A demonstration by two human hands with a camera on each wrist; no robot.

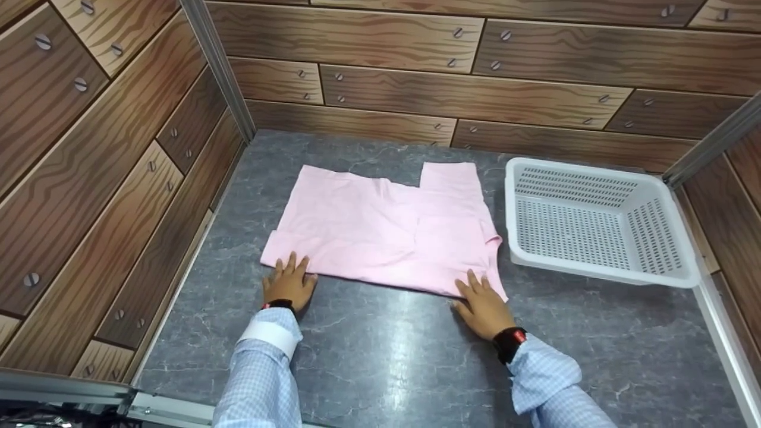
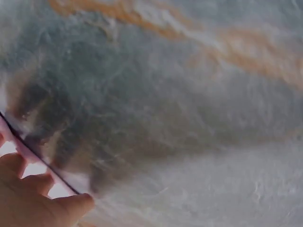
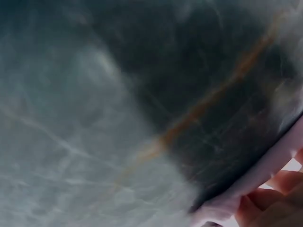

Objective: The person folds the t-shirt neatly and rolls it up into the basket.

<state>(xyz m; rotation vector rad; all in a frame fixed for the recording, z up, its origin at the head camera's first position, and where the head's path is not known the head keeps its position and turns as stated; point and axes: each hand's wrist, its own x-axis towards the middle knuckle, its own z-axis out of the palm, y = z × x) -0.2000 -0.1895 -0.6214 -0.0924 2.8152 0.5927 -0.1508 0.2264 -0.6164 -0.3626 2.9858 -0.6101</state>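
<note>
"How do the fingers lie?"

"The left hand (image 1: 289, 288) and right hand (image 1: 484, 306) both reach in from the near edge of the table (image 1: 380, 362), fingers spread and fairly straight, tips resting on the shirt (image 1: 357, 214)."

"And the shirt?"

"Mid-table, stretching from the fingertips toward the far edge. Its long axis runs left to right, the right end slightly nearer. Neither hand is closer: each touches the near fold, one by either end."

"What room surrounds it?"

"Table shows broadly in front and leftward. The basket (image 1: 600, 274) stands just right, apart, toward the far right corner; behind, only a narrow strip."
</note>
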